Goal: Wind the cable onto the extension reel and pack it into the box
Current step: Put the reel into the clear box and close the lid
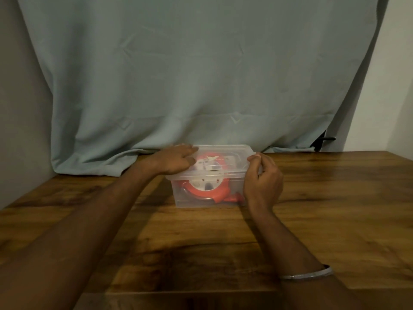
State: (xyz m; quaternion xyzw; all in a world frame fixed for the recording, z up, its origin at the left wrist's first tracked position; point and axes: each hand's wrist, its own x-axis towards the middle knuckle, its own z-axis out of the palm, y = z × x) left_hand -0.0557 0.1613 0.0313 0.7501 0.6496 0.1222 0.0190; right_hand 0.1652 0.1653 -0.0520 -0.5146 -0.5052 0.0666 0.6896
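A clear plastic box [192, 199] stands on the wooden table, its clear lid [225, 151] lying on top. Inside it lies the red and white extension reel [205, 189], seen through the lid and front wall, with a red plug part at the lower right. My left hand [176, 159] rests palm down on the left part of the lid, fingers spread. My right hand [262, 180] is at the box's right end, fingers curled, with thumb and fingertips pinched at the lid's right corner.
The wooden table [312, 220] stretches wide around the box. A pale green curtain [178, 74] hangs behind, draping onto the table's back edge. A dark handle [324, 139] shows at the right behind the curtain. A metal bangle [306, 274] sits on my right wrist.
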